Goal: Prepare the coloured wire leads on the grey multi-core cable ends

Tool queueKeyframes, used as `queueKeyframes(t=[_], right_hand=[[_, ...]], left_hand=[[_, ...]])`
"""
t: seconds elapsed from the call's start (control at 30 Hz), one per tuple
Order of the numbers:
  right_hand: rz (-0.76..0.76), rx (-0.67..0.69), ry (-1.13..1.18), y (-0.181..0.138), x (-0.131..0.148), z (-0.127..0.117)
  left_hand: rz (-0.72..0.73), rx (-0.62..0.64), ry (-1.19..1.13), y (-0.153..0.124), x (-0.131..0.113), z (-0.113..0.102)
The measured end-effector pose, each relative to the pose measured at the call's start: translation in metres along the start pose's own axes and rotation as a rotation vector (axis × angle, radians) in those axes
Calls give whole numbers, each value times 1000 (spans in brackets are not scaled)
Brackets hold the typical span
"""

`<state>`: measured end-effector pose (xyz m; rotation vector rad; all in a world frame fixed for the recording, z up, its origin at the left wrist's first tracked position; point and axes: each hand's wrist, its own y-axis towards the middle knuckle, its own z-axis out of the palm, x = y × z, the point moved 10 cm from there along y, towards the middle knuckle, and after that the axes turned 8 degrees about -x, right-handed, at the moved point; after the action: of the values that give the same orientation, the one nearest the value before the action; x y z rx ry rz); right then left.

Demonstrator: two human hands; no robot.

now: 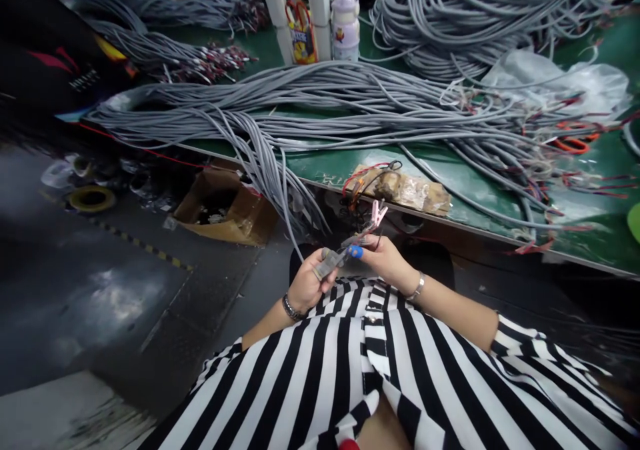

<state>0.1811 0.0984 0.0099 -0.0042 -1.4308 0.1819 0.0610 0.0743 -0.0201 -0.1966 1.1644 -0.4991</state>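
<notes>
Close to my body, my left hand (309, 282) is closed around a grey cable (297, 247) that hangs down from the bundle at the bench edge. Grey covering wraps its thumb. My right hand (387, 261), with a blue cover on its thumb, pinches the cable's end from the other side; its thin wires are too small to tell apart. Just beyond the right fingers stands a pink clip (378, 214), with dark and red leads near it. Whether the clip touches the wires I cannot tell.
Long grey cable bundles (320, 113) lie across the green bench (320, 165). A taped wooden block (407, 190) sits at its front edge. Orange-handled scissors (575, 140) lie to the right, a bottle (345, 27) stands behind, and a cardboard box (255, 220) is below left.
</notes>
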Motion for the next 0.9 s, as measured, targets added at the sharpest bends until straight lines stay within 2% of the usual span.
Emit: queueKeyframes(t=[0.17, 0.27, 0.37, 0.47, 0.57, 0.63, 0.73, 0.8, 0.9], right_hand=[[-171, 130, -317, -3, 16, 1], [-358, 114, -646, -9, 32, -4], [-503, 99, -923, -16, 41, -4], [-535, 58, -1006, -19, 43, -7], [-505, 10, -906, -18, 43, -13], [-499, 22, -817, -18, 43, -13], [-485, 73, -793, -15, 35, -11], [-416, 108, -906, -11, 21, -12], [-218, 163, -1228, -6, -12, -29]], left_hand=[[8, 66, 106, 0, -2, 1], [77, 123, 262, 2, -9, 6], [174, 122, 494, 7, -19, 11], [353, 84, 805, 8, -36, 20], [558, -3, 1005, 4, -53, 28], [591, -30, 962, 2, -55, 29], [498, -46, 686, 3, -48, 21], [441, -93, 504, 4, -47, 10], [443, -177, 373, 1, -57, -4]])
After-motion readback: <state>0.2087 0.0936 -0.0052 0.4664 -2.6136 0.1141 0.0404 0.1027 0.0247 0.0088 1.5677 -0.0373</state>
